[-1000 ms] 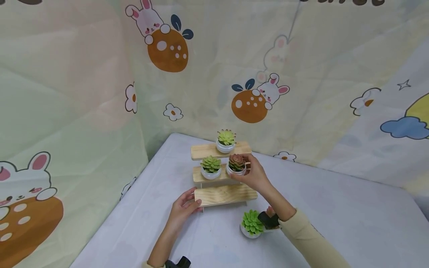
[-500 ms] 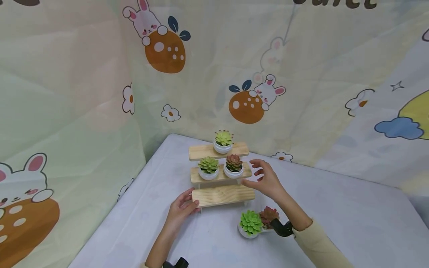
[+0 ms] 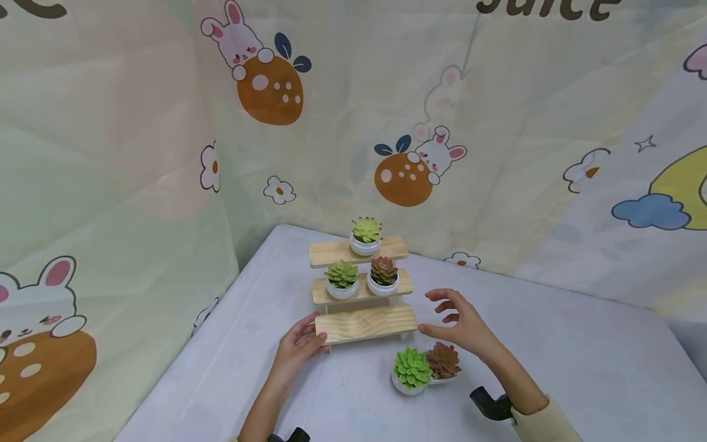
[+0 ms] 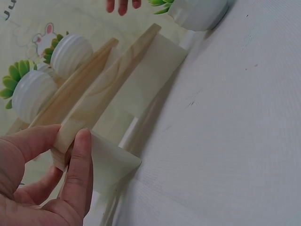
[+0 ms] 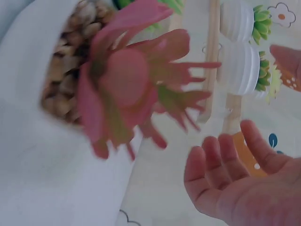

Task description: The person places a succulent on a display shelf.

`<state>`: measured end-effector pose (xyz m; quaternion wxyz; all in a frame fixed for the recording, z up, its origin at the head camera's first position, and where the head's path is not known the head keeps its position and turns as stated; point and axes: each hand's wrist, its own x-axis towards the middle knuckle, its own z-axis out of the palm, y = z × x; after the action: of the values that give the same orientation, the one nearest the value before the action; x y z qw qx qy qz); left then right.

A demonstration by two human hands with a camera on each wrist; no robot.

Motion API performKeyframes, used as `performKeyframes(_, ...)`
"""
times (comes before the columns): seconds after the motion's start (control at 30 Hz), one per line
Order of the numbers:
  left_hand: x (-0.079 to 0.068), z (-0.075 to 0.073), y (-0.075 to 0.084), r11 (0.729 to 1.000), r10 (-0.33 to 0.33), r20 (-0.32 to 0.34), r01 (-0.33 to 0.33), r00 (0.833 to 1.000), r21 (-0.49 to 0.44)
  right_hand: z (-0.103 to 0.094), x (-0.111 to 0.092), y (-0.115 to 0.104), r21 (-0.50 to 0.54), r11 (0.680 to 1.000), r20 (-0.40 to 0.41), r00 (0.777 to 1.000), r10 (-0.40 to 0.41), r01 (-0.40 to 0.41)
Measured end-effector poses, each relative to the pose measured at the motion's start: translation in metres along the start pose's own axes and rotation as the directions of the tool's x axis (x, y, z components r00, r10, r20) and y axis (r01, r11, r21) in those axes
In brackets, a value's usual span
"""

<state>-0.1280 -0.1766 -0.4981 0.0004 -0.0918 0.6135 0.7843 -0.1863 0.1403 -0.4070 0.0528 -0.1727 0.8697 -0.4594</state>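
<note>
A three-tier wooden display stand (image 3: pixel 367 323) stands on the table. My left hand (image 3: pixel 300 344) grips the left end of its lowest board; the left wrist view shows thumb and fingers pinching the board end (image 4: pixel 70 134). A pale green potted succulent (image 3: pixel 366 232) sits on the top tier. The middle tier bears a green succulent (image 3: pixel 342 276) and a reddish-brown succulent (image 3: pixel 383 273), side by side in white pots. My right hand (image 3: pixel 464 325) holds nothing, its fingers loosely bent beside the right end of the lowest board.
On the white-covered table (image 3: pixel 541 344), a bright green potted succulent (image 3: pixel 411 369) and a red succulent (image 3: pixel 444 361) stand close together at the front right of the stand. The red one's pebbled pot looms large in the right wrist view. Printed cloth walls (image 3: pixel 342 110) rise behind and left.
My right hand has let go of the reddish-brown succulent on the middle tier and drawn back right and down. The left hand keeps its grip on the stand.
</note>
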Motion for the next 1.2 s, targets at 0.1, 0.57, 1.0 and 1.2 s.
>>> performKeyframes(0.1, 0.0, 0.0, 0.0, 1.0, 0.003, 0.006, -0.003, 1.0, 0.001, -0.003, -0.01, 0.009, 0.003, 1.0, 0.055, 0.998, 0.009, -0.01)
performKeyframes(0.57, 0.002, 0.001, -0.005, 1.0, 0.012, 0.001, -0.012, 1.0, 0.007, -0.001, -0.049, 0.045, 0.017, 1.0, 0.155, 0.988, 0.002, -0.005)
performKeyframes(1.0, 0.005, 0.003, 0.0, 1.0, 0.015, 0.016, -0.016, 1.0, 0.011, 0.009, -0.051, 0.069, 0.026, 0.997, 0.19, 0.98, 0.064, -0.07)
performKeyframes(1.2, -0.001, -0.002, -0.001, 1.0, 0.019, 0.011, -0.019, 1.0, 0.005, 0.017, -0.049, 0.076, 0.08, 0.996, 0.166, 0.986, 0.012, -0.025)
